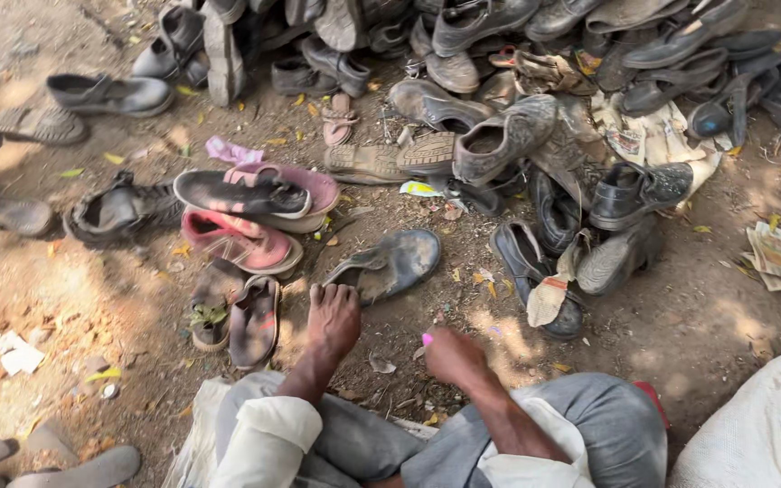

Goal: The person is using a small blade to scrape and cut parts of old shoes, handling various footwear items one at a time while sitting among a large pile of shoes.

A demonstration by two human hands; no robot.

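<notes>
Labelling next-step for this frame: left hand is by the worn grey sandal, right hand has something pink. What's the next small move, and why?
Probably the left hand closes on the worn grey sandal and draws it in. Its fingers already lie at the sandal's near end, palm down on the dirt, not gripping. The right hand is curled around a small pink object close by.

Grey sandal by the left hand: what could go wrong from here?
1. The left hand rests on the dirt beside the grey sandal; a reach could nudge it into the brown sandals.
2. The right hand holds something small and pink; it could drop and get lost among the litter.
</notes>
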